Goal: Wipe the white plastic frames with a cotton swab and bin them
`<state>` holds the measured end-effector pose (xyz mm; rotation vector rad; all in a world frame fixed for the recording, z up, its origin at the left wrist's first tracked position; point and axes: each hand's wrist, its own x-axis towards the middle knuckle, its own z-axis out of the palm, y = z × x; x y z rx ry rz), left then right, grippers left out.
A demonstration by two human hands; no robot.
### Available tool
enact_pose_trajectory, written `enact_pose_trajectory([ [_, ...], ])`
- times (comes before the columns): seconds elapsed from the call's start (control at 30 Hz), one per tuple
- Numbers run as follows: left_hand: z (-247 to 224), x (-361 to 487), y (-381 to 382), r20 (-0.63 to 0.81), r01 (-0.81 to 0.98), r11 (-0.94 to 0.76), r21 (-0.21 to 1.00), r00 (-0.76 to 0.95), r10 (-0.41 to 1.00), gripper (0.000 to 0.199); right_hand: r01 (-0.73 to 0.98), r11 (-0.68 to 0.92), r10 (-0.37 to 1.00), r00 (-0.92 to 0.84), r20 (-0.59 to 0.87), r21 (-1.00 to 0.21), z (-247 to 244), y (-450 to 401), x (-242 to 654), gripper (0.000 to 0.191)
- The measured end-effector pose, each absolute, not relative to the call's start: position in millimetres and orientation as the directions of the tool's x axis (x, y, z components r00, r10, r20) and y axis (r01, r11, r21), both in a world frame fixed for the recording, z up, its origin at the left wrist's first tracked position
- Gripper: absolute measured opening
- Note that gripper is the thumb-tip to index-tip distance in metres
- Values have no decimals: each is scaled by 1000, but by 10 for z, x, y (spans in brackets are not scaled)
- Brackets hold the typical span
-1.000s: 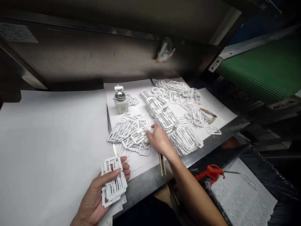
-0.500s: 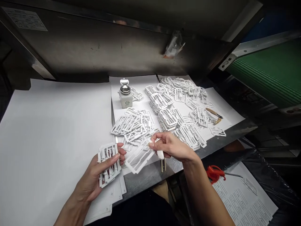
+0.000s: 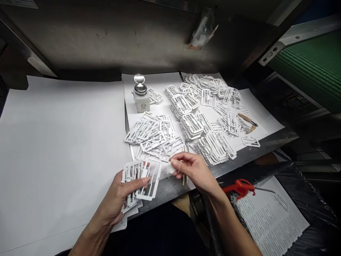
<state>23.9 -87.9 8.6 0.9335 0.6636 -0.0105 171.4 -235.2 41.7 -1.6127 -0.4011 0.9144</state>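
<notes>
My left hand (image 3: 119, 195) is closed around a stack of white slotted frames (image 3: 131, 177). Its thumb pins one more thin white frame (image 3: 151, 181) that sticks out to the right of the stack. A little to the right, my right hand (image 3: 190, 169) pinches a small white wad (image 3: 170, 168), which looks like soft cloth or cotton. The wad is close to the outer frame, with a small gap between them. Just beyond both hands lies a loose heap of similar white frames (image 3: 151, 137). The fingertips of my left hand are partly hidden behind the frames.
A pump-top bottle (image 3: 141, 97) with a raised metal lid stands behind the heap. Stacked frames (image 3: 191, 126) fill the middle right. Wood-handled pliers (image 3: 247, 121) lie farther right. A red air gun (image 3: 241, 188) rests by a printed sheet (image 3: 271, 217). White paper (image 3: 64, 149) covers the left.
The single frame has passed from my right hand to under my left thumb. My right hand now holds just the white wad. My left hand has shifted slightly right, and the view has tilted down.
</notes>
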Motion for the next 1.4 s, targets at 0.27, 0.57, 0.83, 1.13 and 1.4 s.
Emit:
enact_pose_trajectory([
  [0.27,78,293,-936,-556,209,683,700,759,339,44,177,-285,725,682,-91,-942,352,-2410,1321,19],
  [0.57,89,304,-949,-570,200,697,689,743,350,49,219,-306,738,670,-86,-926,363,-2508,1218,16],
  [0.83,111,295,-966,-575,205,707,677,747,333,49,282,-255,641,765,56,-925,323,-2419,1370,17],
  [1.13,81,299,-959,-576,207,712,671,751,324,38,363,-253,647,753,122,-897,313,-2418,1365,15],
  [1.4,108,317,-972,-566,190,711,677,752,338,36,335,-262,616,780,110,-905,377,-2371,1472,17],
])
